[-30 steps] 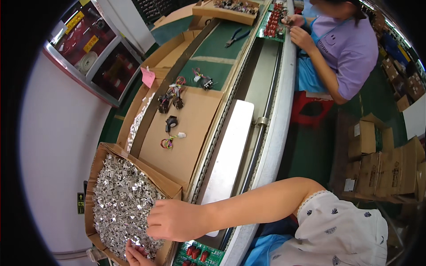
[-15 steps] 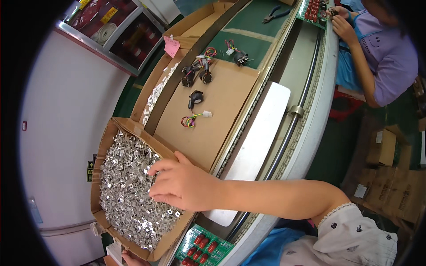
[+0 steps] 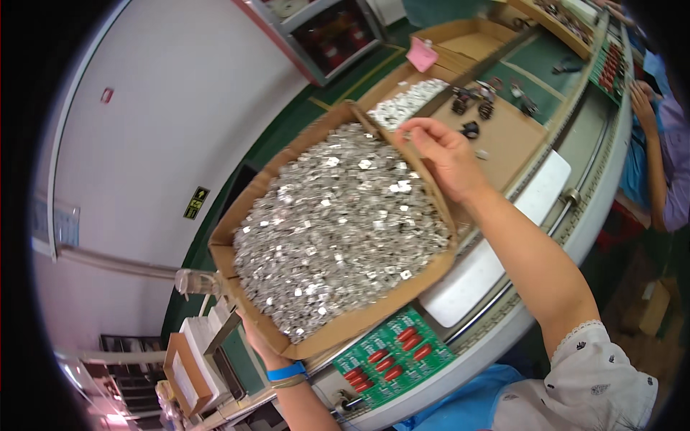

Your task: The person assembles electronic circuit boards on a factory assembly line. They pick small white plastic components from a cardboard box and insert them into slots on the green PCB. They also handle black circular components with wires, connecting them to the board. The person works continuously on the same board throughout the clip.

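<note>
A cardboard box (image 3: pixel 338 337) full of small shiny metal clips (image 3: pixel 323 223) fills the middle of the view. My right hand (image 3: pixel 449 161) is at its upper right rim, thumb and forefinger pinched together on a small metal clip (image 3: pixel 407 135). My left hand (image 3: pixel 259 343), with a blue band at the wrist, is against the lower left side of the box; its fingers are hidden behind the cardboard. Just below the box, a green circuit board (image 3: pixel 394 359) with several red components lies on the conveyor line.
White small parts (image 3: pixel 410 102) lie in a tray beyond the box. Black components with wires (image 3: pixel 471 108) sit on a cardboard sheet. A white plate (image 3: pixel 496 251) and a metal rod run along the line. At the far right, a co-worker's hand (image 3: pixel 642 100) is near another board.
My view has swung left, so the box appears larger and further right. My right hand has left the clips and come to the rim, pinched. My left forearm has come into view.
</note>
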### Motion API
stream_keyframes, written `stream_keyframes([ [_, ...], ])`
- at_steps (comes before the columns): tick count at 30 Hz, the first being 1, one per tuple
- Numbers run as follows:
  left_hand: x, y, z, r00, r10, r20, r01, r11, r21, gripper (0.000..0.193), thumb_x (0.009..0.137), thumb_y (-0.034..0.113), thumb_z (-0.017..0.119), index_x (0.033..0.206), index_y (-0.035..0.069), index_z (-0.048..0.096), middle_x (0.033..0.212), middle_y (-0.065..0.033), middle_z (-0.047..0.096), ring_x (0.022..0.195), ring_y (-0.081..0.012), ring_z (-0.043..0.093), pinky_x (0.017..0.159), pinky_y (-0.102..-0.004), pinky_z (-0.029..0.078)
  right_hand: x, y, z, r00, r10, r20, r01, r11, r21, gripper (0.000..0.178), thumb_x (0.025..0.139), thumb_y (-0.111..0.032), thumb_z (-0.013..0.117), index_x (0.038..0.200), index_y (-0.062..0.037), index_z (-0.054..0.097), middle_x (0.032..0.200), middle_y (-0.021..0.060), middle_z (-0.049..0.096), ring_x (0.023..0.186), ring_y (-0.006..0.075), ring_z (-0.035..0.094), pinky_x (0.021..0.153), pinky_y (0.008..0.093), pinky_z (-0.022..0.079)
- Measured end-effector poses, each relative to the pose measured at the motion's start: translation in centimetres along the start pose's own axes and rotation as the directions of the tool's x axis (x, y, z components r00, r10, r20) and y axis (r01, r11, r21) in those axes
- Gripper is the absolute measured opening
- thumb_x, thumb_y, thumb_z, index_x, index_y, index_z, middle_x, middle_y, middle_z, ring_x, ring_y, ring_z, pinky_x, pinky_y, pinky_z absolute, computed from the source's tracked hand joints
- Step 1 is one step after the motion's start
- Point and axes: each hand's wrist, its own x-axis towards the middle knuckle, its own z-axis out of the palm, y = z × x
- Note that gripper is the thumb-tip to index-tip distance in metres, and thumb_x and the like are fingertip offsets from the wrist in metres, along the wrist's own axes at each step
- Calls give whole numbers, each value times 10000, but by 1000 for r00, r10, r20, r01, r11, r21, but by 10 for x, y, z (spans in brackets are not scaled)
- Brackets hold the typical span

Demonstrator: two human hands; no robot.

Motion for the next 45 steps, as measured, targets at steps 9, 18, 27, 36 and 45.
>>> stream_keyframes([
  [9,-21,32,18,972,100,212,-50,973,-227,230,1022,223,567,1155,35,568,1124,-66,639,995,-166,627,902,-337,502,-2,-2,36,994,-71,-79,72,997,8,259,1041,-192,605,1224,-16,655,1113,67,685,1006,126,635,907,279,526],
  [18,-20,44,3,990,60,125,-49,995,-85,236,985,246,613,1115,51,594,1064,-55,649,974,-168,629,888,-340,501,-10,-25,83,992,-119,-46,111,982,-152,255,996,-212,677,1179,-37,706,1009,23,708,886,77,624,769,227,520],
  [27,-33,65,-65,994,-8,107,12,999,-39,473,979,361,516,1316,41,601,1304,-105,651,1155,-266,632,1039,-408,480,-43,1,176,982,-124,140,126,992,-4,210,987,-201,684,1106,-35,736,1020,60,744,935,122,668,852,275,531],
  [36,-16,35,-120,999,53,-12,-52,998,21,502,964,395,549,1344,68,584,1271,-67,633,1139,-226,585,1007,-372,438,-74,-13,216,927,-224,301,281,946,-162,143,985,-271,643,1011,-170,741,942,-50,707,1007,165,616,1048,529,245],
  [45,-25,26,-99,988,116,-101,-109,992,70,492,937,443,568,1260,76,624,1217,-53,622,1097,-211,579,990,-360,440,-32,32,145,994,-38,103,38,999,3,226,953,-200,689,1069,-12,738,891,101,736,739,133,663,652,273,508],
])
